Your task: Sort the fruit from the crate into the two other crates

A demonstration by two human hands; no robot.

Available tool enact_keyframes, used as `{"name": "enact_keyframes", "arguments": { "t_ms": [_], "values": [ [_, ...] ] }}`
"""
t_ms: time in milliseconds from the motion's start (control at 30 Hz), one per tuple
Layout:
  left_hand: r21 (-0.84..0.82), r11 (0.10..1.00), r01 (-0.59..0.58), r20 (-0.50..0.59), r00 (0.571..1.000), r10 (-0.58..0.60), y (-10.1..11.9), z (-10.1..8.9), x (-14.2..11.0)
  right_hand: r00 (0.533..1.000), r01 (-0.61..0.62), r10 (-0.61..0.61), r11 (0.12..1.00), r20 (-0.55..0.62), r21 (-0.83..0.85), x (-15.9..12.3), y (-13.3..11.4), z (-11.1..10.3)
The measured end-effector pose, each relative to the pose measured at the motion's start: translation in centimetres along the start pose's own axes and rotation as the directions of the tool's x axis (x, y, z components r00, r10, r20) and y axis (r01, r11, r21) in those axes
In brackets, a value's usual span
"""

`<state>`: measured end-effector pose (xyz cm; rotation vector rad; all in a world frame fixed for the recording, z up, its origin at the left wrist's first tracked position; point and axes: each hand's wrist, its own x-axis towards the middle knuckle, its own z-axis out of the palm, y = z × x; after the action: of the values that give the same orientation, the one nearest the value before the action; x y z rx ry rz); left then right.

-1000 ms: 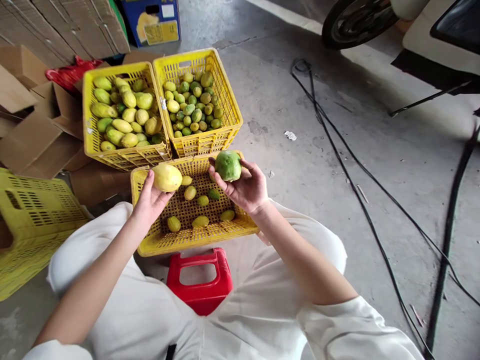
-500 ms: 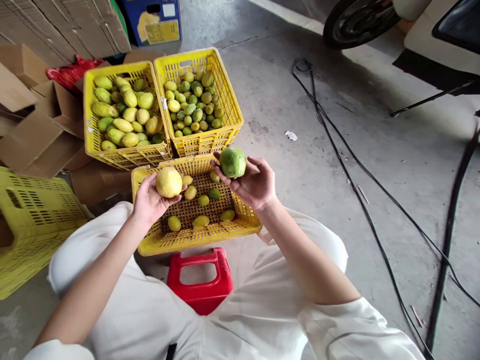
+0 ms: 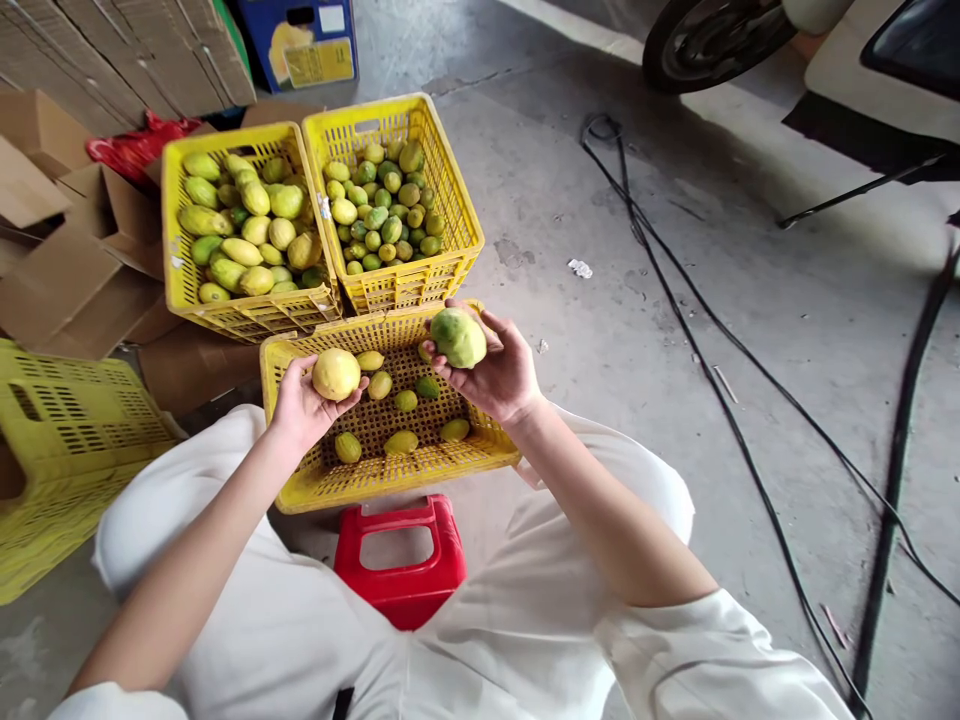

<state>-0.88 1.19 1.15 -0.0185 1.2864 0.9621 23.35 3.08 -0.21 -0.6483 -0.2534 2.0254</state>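
Observation:
A round yellow lemon (image 3: 335, 374) rests in my left hand (image 3: 300, 408), the fingers curled beneath it. My right hand (image 3: 506, 375) holds a larger green-and-yellow lemon (image 3: 459, 338), with the fingers behind and under it. Both hands are raised above a yellow plastic crate (image 3: 390, 480), where several small yellow-green lemons (image 3: 401, 442) lie scattered on the perforated bottom. Part of one lemon there is hidden behind my right hand.
Behind stand two yellow crates, the left crate (image 3: 174, 255) with large lemons, the right crate (image 3: 465, 215) with smaller green ones. A red stool (image 3: 401, 590) sits between my legs. Cardboard boxes (image 3: 75, 290) and another yellow crate (image 3: 82, 450) are left; black cables (image 3: 697, 350) cross the floor right.
The green-and-yellow lemon has turned in my right hand and shows a paler, yellower side. That hand has shifted slightly left and down. My left hand stays nearly still with its yellow lemon.

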Motion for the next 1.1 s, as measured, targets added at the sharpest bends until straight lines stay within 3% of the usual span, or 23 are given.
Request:
{"name": "enact_keyframes", "arguments": {
  "t_ms": [167,300,367,567,667,867,1100],
  "values": [
    [0.022,0.997,-0.07,0.163,0.984,0.065,0.3,-0.2,-0.6,0.996,0.067,-0.058,0.99,0.07,-0.125,-0.4,-0.1,0.7],
    [0.014,0.998,-0.066,0.248,0.967,0.061,0.8,-0.2,-0.6,0.993,0.085,-0.079,0.994,0.09,-0.065,-0.2,0.2,0.7],
    [0.033,0.999,-0.031,0.22,0.975,0.023,0.9,-0.2,-0.4,0.997,0.051,-0.05,0.999,0.067,-0.016,0.0,0.4,0.7],
    [0.011,0.999,0.038,-0.034,0.999,-0.038,0.2,-0.1,0.3,0.988,-0.139,0.14,0.99,-0.071,0.016,0.4,0.6,0.8],
    [-0.046,0.999,0.007,-0.076,0.997,-0.01,0.0,0.0,0.6,0.988,-0.117,0.118,0.993,-0.102,0.012,0.3,0.6,1.1],
    [-0.115,0.985,-0.131,0.037,0.99,0.136,0.5,0.0,0.2,0.999,0.025,-0.028,0.997,-0.043,-0.071,-0.2,0.6,0.9],
    [-0.084,0.994,-0.069,0.135,0.988,0.08,0.7,0.0,-0.2,0.99,0.133,-0.128,0.985,0.054,-0.108,-0.3,0.8,0.6]
  ]
}}
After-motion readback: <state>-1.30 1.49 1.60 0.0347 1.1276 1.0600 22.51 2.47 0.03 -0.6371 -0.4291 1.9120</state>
